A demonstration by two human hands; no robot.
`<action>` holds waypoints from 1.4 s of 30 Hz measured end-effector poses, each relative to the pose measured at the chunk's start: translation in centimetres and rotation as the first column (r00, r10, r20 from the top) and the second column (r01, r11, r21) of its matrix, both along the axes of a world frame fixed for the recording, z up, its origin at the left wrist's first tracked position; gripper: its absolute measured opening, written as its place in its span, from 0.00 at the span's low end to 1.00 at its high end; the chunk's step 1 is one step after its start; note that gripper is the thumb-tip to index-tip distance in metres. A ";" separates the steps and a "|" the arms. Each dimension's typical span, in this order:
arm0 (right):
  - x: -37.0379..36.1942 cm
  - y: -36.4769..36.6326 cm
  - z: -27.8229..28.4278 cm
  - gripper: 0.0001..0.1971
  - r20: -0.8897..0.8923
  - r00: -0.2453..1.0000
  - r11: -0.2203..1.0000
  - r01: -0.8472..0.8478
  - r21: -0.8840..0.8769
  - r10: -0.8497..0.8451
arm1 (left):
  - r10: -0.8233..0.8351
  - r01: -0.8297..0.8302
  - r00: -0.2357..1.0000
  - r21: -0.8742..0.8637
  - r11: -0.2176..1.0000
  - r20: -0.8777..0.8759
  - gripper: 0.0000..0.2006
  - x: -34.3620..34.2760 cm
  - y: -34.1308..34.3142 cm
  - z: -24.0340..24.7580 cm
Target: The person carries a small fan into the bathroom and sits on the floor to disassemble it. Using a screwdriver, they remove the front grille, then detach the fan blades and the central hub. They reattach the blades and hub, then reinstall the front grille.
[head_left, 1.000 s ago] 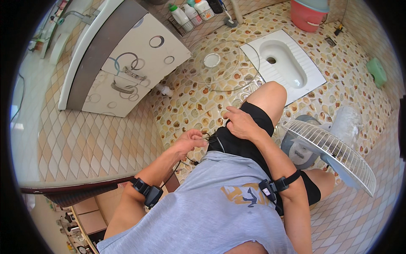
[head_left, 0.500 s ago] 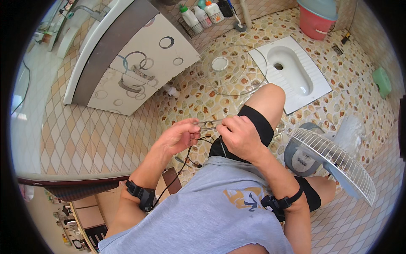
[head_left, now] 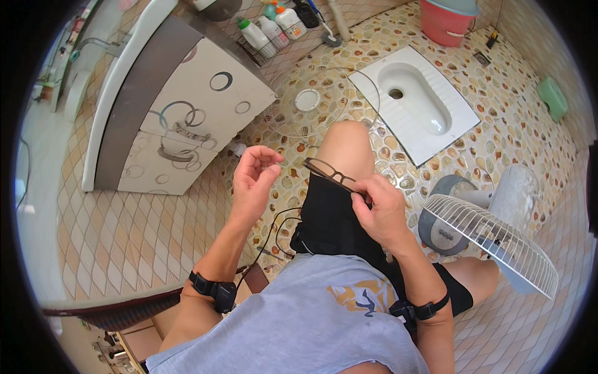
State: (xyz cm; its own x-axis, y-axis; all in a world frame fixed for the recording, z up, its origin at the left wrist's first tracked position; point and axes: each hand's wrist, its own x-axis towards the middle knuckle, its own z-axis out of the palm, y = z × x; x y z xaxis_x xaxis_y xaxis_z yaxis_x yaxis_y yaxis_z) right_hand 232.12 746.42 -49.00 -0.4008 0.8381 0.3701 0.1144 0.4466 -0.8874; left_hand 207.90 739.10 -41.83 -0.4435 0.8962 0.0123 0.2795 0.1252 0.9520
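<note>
A pair of dark-framed eyeglasses [head_left: 330, 172] is held over my thigh, tilted, with its far end toward the left. The fingers and thumb of my right hand [head_left: 381, 209] pinch the glasses at their right end. To the left, my left hand [head_left: 252, 181] is raised with palm turned inward, fingers loosely curled and apart from the thumb. Nothing shows in it, and a gap separates it from the glasses.
A fan [head_left: 489, 230] without its front grille stands at my right. A round wire fan grille [head_left: 280, 103] lies on the patterned floor ahead, beside a squat toilet [head_left: 458, 96]. At left is a washbasin cabinet [head_left: 205, 93]. A red bucket [head_left: 445, 25] and green stool [head_left: 552, 98] sit farther off.
My left hand has let go of the glasses and moved left and up. My right hand has shifted right and slightly down, still holding them. The head view has moved slightly.
</note>
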 end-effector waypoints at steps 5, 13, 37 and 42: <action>0.6 -0.1 1.4 0.06 0.066 0.998 0.972 0.035 -0.231 -0.020 | -0.301 0.398 0.838 0.132 0.908 -0.455 0.15 0.9 3.6 1.1; 3.4 -0.2 4.9 0.06 0.096 0.984 0.961 0.170 -0.217 -0.152 | -0.490 0.635 0.683 0.108 0.765 -0.542 0.16 2.2 8.7 2.0; 12.0 -4.3 13.3 0.07 0.209 0.945 0.961 0.271 -0.063 -0.253 | -0.842 0.883 0.468 0.187 0.431 -0.268 0.18 8.2 9.4 2.7; 15.3 -7.1 15.8 0.07 0.152 0.931 0.904 0.360 -0.232 -0.332 | -0.919 0.970 0.238 0.126 0.208 -0.315 0.17 11.9 8.3 1.9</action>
State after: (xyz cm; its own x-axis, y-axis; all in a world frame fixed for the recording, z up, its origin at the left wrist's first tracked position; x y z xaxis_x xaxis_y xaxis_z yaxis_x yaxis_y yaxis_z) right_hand 247.37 739.32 -33.22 -0.0940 0.9905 0.1004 0.3213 0.1256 -0.9386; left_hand 219.75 747.36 -39.90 0.7631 0.5896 0.2647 0.1399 -0.5504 0.8231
